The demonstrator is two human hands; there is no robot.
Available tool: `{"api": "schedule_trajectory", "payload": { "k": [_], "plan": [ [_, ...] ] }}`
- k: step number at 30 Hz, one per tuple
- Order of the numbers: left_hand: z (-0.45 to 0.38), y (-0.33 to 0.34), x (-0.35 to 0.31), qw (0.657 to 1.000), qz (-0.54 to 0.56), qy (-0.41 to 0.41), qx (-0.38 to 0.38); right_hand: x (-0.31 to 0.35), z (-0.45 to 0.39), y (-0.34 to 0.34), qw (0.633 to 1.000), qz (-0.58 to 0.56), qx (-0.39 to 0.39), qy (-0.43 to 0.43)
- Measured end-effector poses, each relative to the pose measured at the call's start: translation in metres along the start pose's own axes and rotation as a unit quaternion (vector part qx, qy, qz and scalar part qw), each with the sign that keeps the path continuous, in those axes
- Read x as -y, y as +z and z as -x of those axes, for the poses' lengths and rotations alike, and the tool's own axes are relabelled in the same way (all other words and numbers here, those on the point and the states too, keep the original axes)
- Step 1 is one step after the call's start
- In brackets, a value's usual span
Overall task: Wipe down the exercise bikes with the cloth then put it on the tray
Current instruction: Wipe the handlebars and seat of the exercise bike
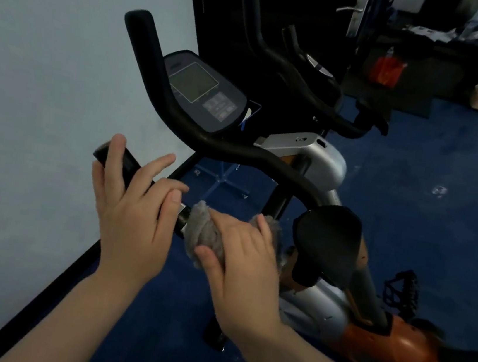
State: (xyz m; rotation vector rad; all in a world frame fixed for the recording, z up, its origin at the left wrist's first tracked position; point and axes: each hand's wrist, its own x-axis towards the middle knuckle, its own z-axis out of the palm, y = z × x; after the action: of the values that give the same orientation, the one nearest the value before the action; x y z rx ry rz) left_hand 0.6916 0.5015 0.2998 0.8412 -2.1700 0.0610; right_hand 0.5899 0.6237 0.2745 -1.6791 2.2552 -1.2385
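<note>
An exercise bike (319, 167) with black handlebars, a console screen (194, 82) and a silver-and-orange body stands in front of me. My right hand (246, 261) presses a grey fluffy cloth (204, 231) around the near handlebar bar, fingers wrapped over it. My left hand (133, 206) rests on the black end grip (120, 161) of that handlebar, fingers spread and loosely curled over it. A second bike's handlebars (282, 58) show behind. No tray is in view.
A pale blue wall (46, 77) runs along the left with a black skirting. The floor is blue carpet (444, 194). A black elbow pad (327, 239) and a pedal (400, 289) sit to the right. A dark door, a red bag (388, 68) and clutter lie at the back.
</note>
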Motion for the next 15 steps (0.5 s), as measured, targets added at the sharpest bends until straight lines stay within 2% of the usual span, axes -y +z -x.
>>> {"api": "schedule_trajectory", "payload": {
  "k": [5,9,10,12,15],
  "plan": [
    [0.038,-0.006,-0.002,0.982,0.168,-0.026,0.086,0.001,0.029,0.01,0.99,-0.028,-0.138,-0.022],
    [0.066,-0.009,0.006,0.96,0.243,0.001,0.142,-0.001,0.072,0.019,0.987,0.006,-0.158,0.008],
    [0.074,-0.007,0.008,0.953,0.265,0.007,0.151,-0.003,0.087,0.021,0.988,0.004,-0.144,0.047],
    [0.094,0.0,0.009,0.931,0.314,0.001,0.184,-0.007,0.123,0.024,0.977,-0.023,-0.102,0.185],
    [0.129,0.021,0.0,0.888,0.342,-0.055,0.302,-0.016,0.185,0.017,0.912,-0.082,-0.078,0.395]
  ]
}}
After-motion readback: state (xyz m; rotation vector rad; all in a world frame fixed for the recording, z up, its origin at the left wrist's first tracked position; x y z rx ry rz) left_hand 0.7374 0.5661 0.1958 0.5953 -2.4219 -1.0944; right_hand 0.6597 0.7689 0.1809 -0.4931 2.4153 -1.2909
